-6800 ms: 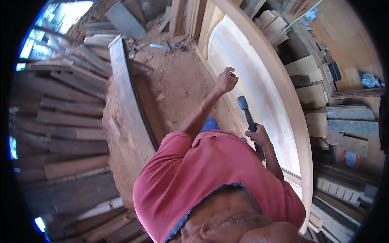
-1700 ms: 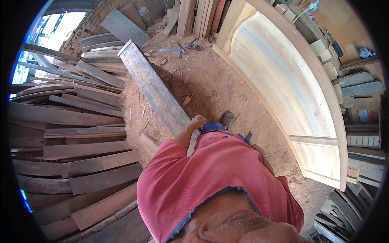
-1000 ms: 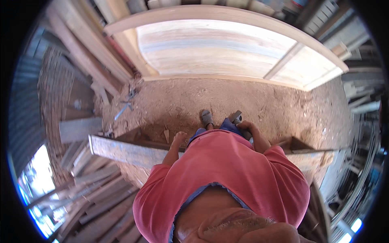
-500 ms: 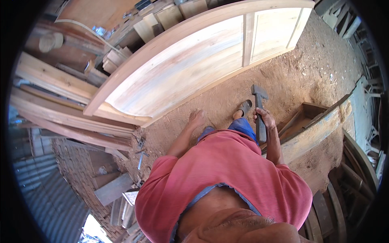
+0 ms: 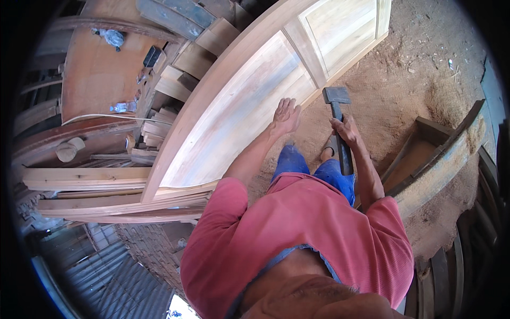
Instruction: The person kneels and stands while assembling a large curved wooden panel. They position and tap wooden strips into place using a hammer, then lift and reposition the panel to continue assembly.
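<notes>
Pale framed wood panel [image 5: 247, 98]: part cut off @ top edge, part hidden behind bare L hand [image 5: 287, 115]; can't tell if touching. Dark block-headed hammer [image 5: 345, 155]: mid-handle covered by bare R hand [image 5: 347, 129]. Tiny whitish scrap [image 5: 451, 64] on brown sawdust-covered floor [image 5: 385, 90]: too small to ID.

I observe, taking clock directions from the person: at one o'clock, the right hand [image 5: 346, 129] grips a hammer [image 5: 345, 158] by its handle, head foremost. At twelve, the left hand [image 5: 287, 115] is open against a panelled wooden door [image 5: 247, 101]; contact undetermined. At two, a weathered plank [image 5: 435, 182].
</notes>
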Available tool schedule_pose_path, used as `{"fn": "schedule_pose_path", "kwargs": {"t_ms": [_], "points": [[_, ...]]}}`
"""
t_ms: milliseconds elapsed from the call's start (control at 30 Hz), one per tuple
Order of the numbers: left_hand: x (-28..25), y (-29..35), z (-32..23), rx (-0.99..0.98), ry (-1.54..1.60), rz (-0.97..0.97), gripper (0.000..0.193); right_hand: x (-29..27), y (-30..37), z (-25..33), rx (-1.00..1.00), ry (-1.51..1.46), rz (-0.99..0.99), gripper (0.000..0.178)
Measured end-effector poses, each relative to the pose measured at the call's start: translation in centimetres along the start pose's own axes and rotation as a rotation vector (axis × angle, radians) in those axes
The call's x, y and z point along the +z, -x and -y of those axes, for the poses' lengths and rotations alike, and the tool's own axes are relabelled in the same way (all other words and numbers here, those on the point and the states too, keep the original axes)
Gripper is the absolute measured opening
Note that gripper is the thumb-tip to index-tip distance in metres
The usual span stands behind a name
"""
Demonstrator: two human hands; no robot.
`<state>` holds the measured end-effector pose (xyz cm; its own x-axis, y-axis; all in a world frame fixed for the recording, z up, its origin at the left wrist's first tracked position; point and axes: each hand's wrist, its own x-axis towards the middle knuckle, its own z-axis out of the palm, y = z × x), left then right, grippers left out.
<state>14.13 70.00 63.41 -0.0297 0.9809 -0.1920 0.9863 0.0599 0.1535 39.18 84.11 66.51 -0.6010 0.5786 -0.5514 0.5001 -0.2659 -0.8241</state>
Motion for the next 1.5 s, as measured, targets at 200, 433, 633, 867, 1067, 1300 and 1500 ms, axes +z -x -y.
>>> {"fn": "schedule_pose_path", "kwargs": {"t_ms": [200,433,633,867,1067,1300,1500], "points": [[-2.0,-12.5,8.0,0.037,-0.298,0.209,0.056,1.6,-6.2,-1.9,0.075,0.117,-0.090,0.034],[-0.8,-20.0,16.5,0.280,-0.725,0.187,0.048,4.5,-15.7,-4.5,0.186,0.052,-0.092,0.040],[1.1,-21.1,16.0,0.407,-0.661,0.071,0.027,6.6,-23.1,-5.8,0.214,0.037,-0.096,0.040],[1.5,-23.1,15.7,0.331,-0.597,0.092,0.026,8.2,-27.7,-6.5,0.246,0.169,-0.088,0.042],[2.0,-23.0,15.9,0.313,-0.569,0.070,0.028,9.7,-29.7,-7.0,0.229,0.244,-0.035,0.044],[2.1,-22.9,16.0,0.297,-0.561,0.068,0.030,10.2,-30.6,-7.9,0.236,0.169,-0.105,0.045],[2.1,-23.0,16.1,0.308,-0.548,0.073,0.026,9.7,-30.9,-8.5,0.201,0.216,-0.046,0.045]]}}
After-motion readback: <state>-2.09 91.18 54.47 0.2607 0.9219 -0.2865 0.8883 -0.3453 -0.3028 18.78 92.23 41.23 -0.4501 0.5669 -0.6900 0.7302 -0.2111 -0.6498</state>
